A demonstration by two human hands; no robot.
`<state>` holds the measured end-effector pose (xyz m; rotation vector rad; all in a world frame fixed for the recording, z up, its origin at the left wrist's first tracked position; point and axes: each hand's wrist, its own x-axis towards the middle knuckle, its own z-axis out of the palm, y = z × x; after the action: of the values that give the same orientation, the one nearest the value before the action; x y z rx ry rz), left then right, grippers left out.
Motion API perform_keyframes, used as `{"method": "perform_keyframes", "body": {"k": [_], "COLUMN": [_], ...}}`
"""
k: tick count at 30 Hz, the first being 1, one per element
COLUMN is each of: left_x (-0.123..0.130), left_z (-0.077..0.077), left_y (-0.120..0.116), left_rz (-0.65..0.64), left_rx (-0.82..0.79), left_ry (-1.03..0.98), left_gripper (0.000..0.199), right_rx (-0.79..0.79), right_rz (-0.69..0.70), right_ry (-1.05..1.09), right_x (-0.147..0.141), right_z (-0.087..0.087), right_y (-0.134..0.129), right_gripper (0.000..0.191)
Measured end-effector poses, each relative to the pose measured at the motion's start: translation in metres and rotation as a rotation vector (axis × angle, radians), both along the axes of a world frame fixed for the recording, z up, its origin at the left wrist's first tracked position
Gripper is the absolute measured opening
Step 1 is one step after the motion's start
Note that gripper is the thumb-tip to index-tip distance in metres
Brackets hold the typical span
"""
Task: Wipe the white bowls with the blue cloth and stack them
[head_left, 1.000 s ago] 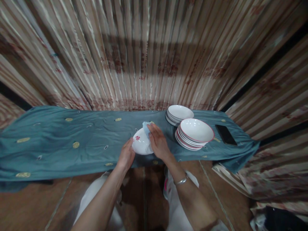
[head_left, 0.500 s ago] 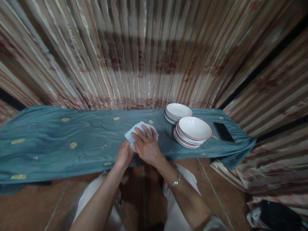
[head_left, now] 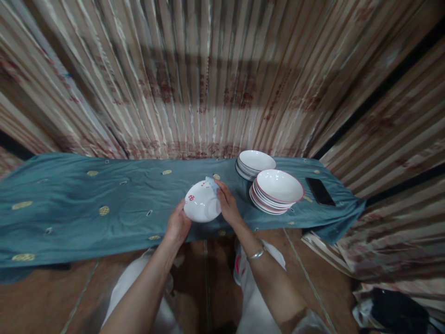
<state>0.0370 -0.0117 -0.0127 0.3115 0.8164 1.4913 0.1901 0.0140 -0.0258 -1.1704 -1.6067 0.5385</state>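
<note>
A white bowl (head_left: 199, 207) with small red patterns is tilted on its side, its outer wall and foot ring showing. My left hand (head_left: 178, 224) grips the bowl by its left rim. A light blue cloth (head_left: 212, 183) is bunched in my right hand (head_left: 227, 202), pressed against the bowl's right side; part of the cloth is hidden by the fingers. To the right of my hands stands a stack of white bowls (head_left: 280, 186) with red rims. Behind it is a second stack of white dishes (head_left: 256, 161) with dark rims.
A black phone (head_left: 320, 191) lies right of the stacks on the blue-green tablecloth (head_left: 76, 204). Pleated curtains (head_left: 208, 83) hang behind the table and at its sides. A dark bag-like item (head_left: 399, 311) sits on the floor at lower right.
The bowl, earlier covered by the spread cloth, has turned so its patterned outside shows. My right hand has moved from on top to its right edge, bunching the cloth.
</note>
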Motion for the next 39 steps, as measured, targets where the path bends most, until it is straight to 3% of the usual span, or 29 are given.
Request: {"method": "perform_keyframes", "body": {"k": [4, 8, 13, 17, 23, 30, 39], "left_x": [-0.002, -0.004, -0.004, -0.001, 0.001, 0.002, -0.002], "left_z": [-0.001, -0.004, -0.006, -0.002, 0.001, -0.002, 0.009], "left_y": [0.002, 0.002, 0.001, -0.001, -0.006, -0.011, -0.008], "left_rz": [-0.006, -0.017, -0.021, -0.013, -0.098, -0.155, -0.077], "left_rx": [-0.038, -0.046, -0.025, -0.027, 0.026, 0.047, 0.163], "left_ry": [-0.019, -0.016, 0.014, 0.027, 0.076, 0.135, 0.421], "left_gripper": [0.024, 0.027, 0.030, 0.028, 0.026, 0.024, 0.023], "right_rx": [-0.145, -0.254, -0.392, -0.435, -0.338, -0.280, -0.127], "right_rz": [-0.007, -0.043, -0.053, -0.022, -0.012, -0.117, -0.092], "right_ry": [0.158, 0.380, 0.850, 1.001, 0.876, 0.755, 0.340], "right_x": [0.001, -0.002, -0.005, 0.000, 0.011, 0.019, 0.018], "right_z": [-0.019, -0.027, -0.023, -0.012, 0.008, 0.024, 0.036], "right_y": [0.003, 0.004, 0.013, 0.021, 0.026, 0.033, 0.031], "right_gripper": [0.052, 0.056, 0.049, 0.037, 0.028, 0.036, 0.031]}}
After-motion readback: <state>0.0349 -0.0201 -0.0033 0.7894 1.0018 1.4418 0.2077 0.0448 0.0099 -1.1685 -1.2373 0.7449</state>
